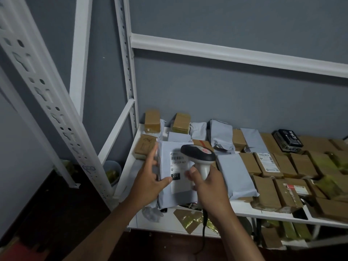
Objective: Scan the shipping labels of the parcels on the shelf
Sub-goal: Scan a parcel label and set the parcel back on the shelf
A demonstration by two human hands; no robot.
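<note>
A grey poly-bag parcel [167, 196] is lifted at the left end of the white shelf [267, 213], its white shipping label [178, 166] facing me. My left hand [148, 178] holds the parcel's left edge, thumb on the front near the label, fingers stretched along the side. My right hand [209, 183] grips the handle of a white and black barcode scanner [199, 157]. The scanner's head hangs just over the label's upper right. Its dark cable drops down past my right wrist.
Many brown cardboard boxes [267, 193] and grey mailer bags [235, 176] cover the shelf to the right and behind. A black box [288, 140] lies at the back right. White perforated uprights [56, 117] stand at left. More parcels sit on a lower shelf [293, 232].
</note>
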